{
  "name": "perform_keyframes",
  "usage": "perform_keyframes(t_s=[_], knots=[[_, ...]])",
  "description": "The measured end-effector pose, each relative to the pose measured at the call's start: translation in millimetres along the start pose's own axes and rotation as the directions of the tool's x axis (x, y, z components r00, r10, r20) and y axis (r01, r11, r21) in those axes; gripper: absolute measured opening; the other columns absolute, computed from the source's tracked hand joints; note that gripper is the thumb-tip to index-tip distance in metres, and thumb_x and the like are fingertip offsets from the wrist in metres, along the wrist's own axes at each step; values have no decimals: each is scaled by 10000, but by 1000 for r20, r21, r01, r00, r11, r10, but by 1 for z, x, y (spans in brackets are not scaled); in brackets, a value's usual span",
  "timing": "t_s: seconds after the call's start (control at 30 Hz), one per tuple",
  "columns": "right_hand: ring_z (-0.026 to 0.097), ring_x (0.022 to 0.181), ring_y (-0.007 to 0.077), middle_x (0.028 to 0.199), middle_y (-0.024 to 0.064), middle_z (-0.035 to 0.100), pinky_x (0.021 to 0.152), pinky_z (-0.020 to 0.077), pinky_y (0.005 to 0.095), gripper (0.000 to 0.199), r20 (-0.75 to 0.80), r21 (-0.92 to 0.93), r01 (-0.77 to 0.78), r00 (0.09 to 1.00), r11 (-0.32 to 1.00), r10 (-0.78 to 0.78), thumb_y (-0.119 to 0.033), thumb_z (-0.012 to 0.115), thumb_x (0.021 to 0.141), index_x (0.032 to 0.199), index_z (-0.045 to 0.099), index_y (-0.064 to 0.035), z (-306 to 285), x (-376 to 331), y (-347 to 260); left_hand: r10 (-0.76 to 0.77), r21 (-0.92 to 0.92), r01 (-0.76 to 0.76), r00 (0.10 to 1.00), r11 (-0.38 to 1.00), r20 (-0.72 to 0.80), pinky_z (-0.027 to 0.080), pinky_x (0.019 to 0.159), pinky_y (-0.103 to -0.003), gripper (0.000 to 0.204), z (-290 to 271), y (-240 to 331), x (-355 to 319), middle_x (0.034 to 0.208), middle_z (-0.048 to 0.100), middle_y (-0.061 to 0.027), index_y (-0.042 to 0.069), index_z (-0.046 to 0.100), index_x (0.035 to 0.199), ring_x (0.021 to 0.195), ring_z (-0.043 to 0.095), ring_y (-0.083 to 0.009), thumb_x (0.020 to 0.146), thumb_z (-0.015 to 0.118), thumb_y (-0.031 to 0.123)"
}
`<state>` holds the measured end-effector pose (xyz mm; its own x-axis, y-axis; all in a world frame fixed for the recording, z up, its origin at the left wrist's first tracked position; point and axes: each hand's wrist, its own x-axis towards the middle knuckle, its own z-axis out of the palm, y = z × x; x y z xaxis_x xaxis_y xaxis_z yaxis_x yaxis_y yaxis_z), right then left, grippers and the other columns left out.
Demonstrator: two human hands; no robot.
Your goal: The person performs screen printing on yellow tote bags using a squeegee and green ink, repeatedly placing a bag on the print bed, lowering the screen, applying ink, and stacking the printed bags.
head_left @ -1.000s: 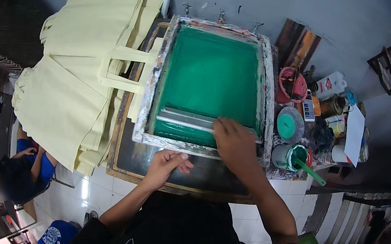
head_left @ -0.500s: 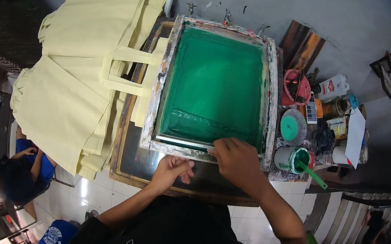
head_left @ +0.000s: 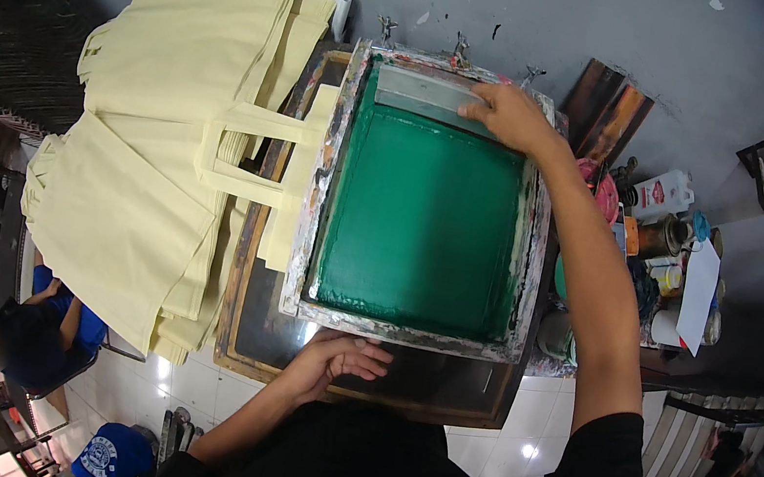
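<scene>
A wooden screen-printing frame (head_left: 407, 335) caked with dried paint lies flat in front of me, its mesh (head_left: 418, 229) coated in green ink. Across the far end rests a wide squeegee (head_left: 418, 93), and my right hand (head_left: 510, 120) grips it near its right end. My left hand (head_left: 335, 365) is just off the near edge of the frame, holding nothing, its fingers loosely bent and apart. Part of a pale yellow cloth bag (head_left: 278, 238) sticks out from under the frame's left side, its handle (head_left: 257, 182) stretching left.
Left of the board (head_left: 243, 312), pale yellow bags (head_left: 149, 145) lie in a thick stack. Metal clamps (head_left: 462, 48) stand behind the frame. Bottles (head_left: 665, 194), tins and paint pots crowd the right side, partly behind my arm. Another person (head_left: 32, 330) sits at the lower left.
My right hand has pushed the squeegee from the near end of the screen to the far end, leaving smooth green ink. My left hand has shifted slightly nearer to me, its fingers straighter.
</scene>
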<state>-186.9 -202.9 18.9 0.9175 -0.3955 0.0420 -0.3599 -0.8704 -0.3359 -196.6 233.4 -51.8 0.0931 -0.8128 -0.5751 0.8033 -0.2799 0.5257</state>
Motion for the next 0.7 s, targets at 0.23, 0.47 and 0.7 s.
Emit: perform_keyframes(t_s=[0.23,0.47,0.7], knots=[[722,869,371,855,194,735,786,544,499,577,-157,-230,-155,980,961,120,-623,675,867,993,757,-66,10,14,-6,-96,358,1,964,934,247,567,834,-333,297,17,45,3,1134,732,-184,-24,646,1197,910,741,-251,1018,609,210],[720,746,384,741,168,716,651,547,518,704,-269,-274,-124,962,954,48,-761,611,836,863,734,-68,34,-10,-14,754,823,-463,397,-328,524,531,890,-414,306,64,192,123,1142,688,-187,28,668,1189,1041,675,-346,929,708,184],[726,770,354,820,160,738,673,554,484,654,-150,-238,-133,984,962,99,-691,635,860,945,750,-52,29,-53,-46,655,907,-282,626,-314,422,527,789,-505,232,52,234,163,851,711,-242,1,744,961,844,687,-431,842,765,198]])
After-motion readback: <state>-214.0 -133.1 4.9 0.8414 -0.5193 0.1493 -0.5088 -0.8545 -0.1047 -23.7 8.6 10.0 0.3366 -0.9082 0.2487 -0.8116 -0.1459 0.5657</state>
